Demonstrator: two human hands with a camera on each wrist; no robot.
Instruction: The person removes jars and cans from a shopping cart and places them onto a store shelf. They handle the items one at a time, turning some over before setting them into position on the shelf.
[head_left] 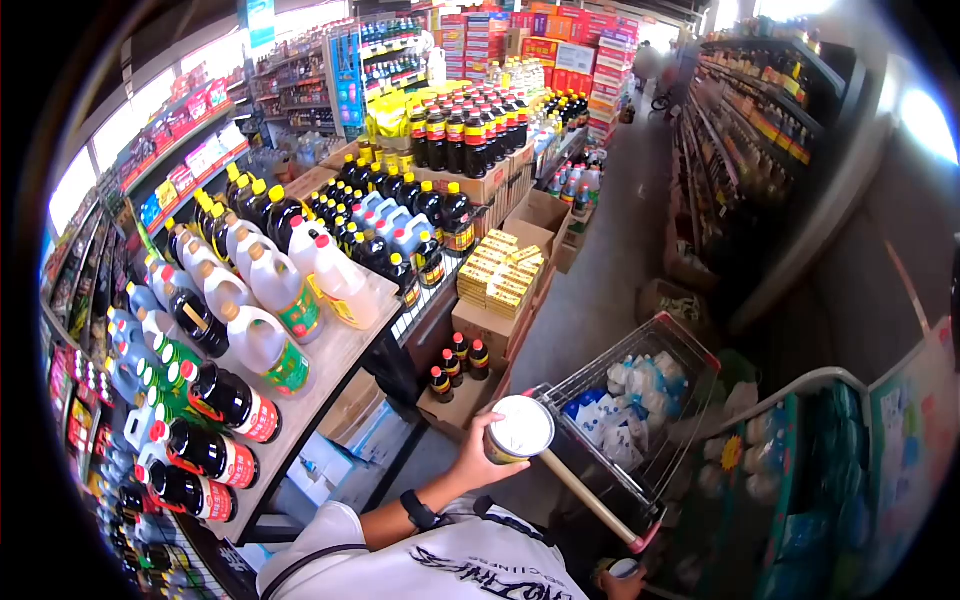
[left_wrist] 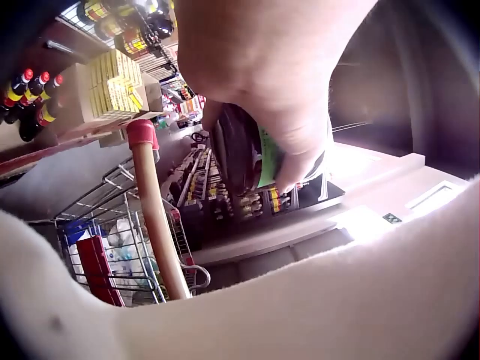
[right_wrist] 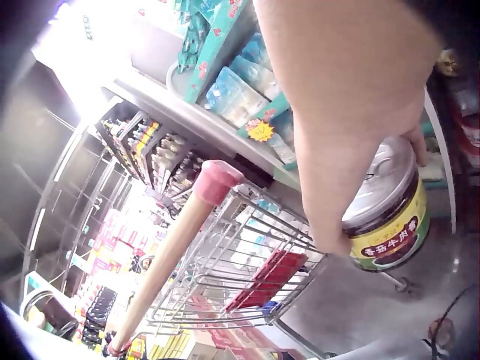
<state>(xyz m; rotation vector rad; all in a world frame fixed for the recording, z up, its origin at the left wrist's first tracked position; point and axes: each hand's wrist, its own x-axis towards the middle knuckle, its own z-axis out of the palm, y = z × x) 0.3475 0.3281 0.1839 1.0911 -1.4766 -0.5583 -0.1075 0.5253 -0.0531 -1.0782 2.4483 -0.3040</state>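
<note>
My left hand (head_left: 478,455) grips a jar with a white lid (head_left: 523,426) in front of my chest, beside the cart's handle. The left wrist view shows the left hand (left_wrist: 262,82) with its fingers round the dark jar (left_wrist: 241,146). Low in the head view, my right hand (head_left: 622,584) holds a second, smaller-looking can (head_left: 624,568). In the right wrist view the right hand (right_wrist: 352,142) pinches that can (right_wrist: 394,225), which has a metal lid and a yellow and green label.
A wire shopping cart (head_left: 650,420) holding bagged goods stands ahead, its wooden handle (head_left: 590,497) near me. Bottles crowd a display table (head_left: 340,385) at left. Yellow boxes (head_left: 500,270) sit beyond. Shelves (head_left: 760,110) line the right side of the aisle (head_left: 628,210).
</note>
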